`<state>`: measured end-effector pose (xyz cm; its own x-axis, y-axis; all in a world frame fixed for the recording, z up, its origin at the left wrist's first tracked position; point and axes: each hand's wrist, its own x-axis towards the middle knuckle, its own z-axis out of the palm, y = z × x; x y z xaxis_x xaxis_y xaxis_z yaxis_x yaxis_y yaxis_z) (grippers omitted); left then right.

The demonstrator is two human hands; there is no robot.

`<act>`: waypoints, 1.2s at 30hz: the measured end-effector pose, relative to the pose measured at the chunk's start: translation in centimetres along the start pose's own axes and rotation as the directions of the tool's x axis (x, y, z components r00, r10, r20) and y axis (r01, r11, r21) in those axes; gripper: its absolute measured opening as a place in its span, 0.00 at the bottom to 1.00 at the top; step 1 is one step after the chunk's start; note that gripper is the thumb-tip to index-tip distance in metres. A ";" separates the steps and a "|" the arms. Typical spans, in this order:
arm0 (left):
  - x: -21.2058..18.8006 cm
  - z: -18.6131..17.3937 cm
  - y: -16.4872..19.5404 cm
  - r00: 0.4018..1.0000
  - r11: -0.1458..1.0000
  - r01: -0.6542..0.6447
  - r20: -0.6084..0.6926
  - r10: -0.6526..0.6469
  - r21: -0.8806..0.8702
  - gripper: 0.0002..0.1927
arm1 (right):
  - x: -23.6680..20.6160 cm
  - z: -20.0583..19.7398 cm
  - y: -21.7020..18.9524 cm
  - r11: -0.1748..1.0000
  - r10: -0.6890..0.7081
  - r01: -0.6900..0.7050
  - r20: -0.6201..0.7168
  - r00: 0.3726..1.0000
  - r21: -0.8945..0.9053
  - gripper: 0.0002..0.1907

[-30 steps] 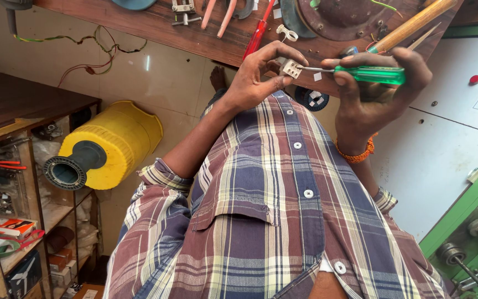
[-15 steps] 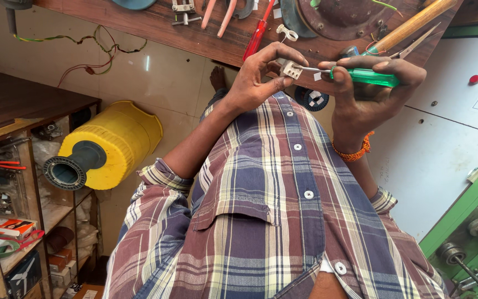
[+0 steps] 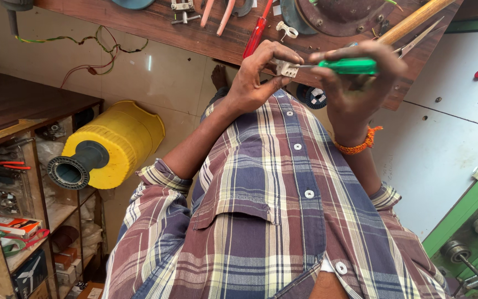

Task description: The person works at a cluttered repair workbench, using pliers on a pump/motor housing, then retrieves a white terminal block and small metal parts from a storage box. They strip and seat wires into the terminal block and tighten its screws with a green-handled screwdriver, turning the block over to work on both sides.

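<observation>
Green plastic marks the screwdriver [image 3: 349, 66] handle, which the right hand [image 3: 355, 83] wraps with curled fingers, thumb and forefinger pinched near the front end. Its long axis runs nearly level across the view, from the handle on the right side toward the small white fitting [image 3: 287, 68] on the left, and the thin metal shaft bridges the short gap between them, its tip touching the fitting's near face. The left hand [image 3: 261, 80] is closed on that fitting, holding it between thumb and fingertips, so the fitting sits just beside the right hand's knuckles and level with the tool. Both hands are raised in front of the plaid shirt [image 3: 272, 221], close together, the left one the nearer to the fitting since it holds it (the right reaches it only through the shaft). Whether the tip sits in a screw head cannot be told; it is too small. Past the hands runs a wooden surface [image 3: 195, 27] carrying a red-handled tool [image 3: 255, 33] and a wooden handle [image 3: 410, 22]. Well apart, to the left, a yellow cylinder [image 3: 106, 149] lies beside a shelf [image 3: 12, 182].
</observation>
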<state>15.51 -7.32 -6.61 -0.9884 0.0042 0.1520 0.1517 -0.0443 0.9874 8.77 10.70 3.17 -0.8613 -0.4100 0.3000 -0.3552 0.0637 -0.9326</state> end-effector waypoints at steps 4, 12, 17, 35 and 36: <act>0.0 -0.1 0.1 1.000 1.000 -0.003 -0.030 0.002 -0.017 0.17 | 1.2 -1.3 -0.4 0.943 -0.256 0.305 0.299 0.919 -0.131 0.25; -0.1 0.1 0.2 1.000 0.999 0.004 -0.001 -0.004 0.048 0.17 | 1.9 -2.2 -0.1 0.916 -0.202 0.285 0.289 0.936 -0.282 0.28; 0.1 0.1 0.2 0.999 0.999 0.040 -0.028 -0.039 0.026 0.17 | 2.0 -2.4 0.5 0.948 -0.194 0.268 0.360 0.913 -0.168 0.24; 0.6 -0.6 0.0 0.998 0.999 0.018 -0.064 -0.016 0.029 0.15 | 2.1 -2.3 -0.1 0.945 -0.164 0.234 0.288 0.944 -0.229 0.22; 0.5 -0.6 0.0 0.998 0.999 0.020 -0.065 -0.017 0.038 0.15 | 2.2 -2.4 -0.2 0.942 -0.184 0.261 0.327 0.927 -0.209 0.21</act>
<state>14.97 -7.88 -6.57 -0.9895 -0.0600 0.1318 0.1324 -0.0062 0.9912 6.11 11.94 4.51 -0.6138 -0.6895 0.3844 -0.6357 0.1431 -0.7585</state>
